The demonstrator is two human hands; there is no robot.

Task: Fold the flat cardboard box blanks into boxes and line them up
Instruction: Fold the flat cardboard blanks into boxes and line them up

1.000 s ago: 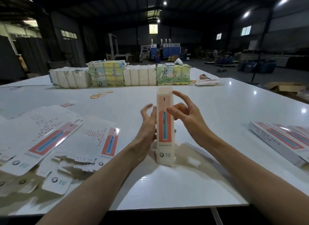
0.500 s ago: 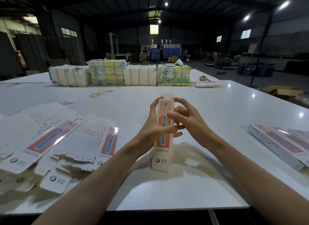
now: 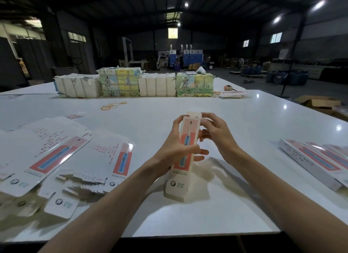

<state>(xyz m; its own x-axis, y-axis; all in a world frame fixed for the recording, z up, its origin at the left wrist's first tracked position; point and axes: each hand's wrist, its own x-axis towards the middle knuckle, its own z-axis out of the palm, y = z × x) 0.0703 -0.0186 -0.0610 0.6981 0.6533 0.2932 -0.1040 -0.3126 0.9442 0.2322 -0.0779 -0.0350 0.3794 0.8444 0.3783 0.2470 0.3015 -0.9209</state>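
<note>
Head view: I look down along two bare forearms at a glossy white table (image 3: 244,121) in a dim warehouse. A tall, narrow box (image 3: 188,138), pale with a salmon panel and a blue toothbrush picture, stands on its bottom end on the table straight ahead of me, leaning slightly. My left hand (image 3: 175,149) grips it round the middle: the thumb runs up the left edge and the fingertips (image 3: 203,152) curl out from behind on the right side. My right hand (image 3: 216,134) is at the box's upper right edge, fingers bent and closed against the top flap. To my left lies a loose spread of flat blanks (image 3: 56,154) with the same print. To my right, folded boxes (image 3: 316,158) lie side by side. Farther off are yellow rubber bands (image 3: 113,105) and a row of wrapped bundles (image 3: 135,83).
</note>
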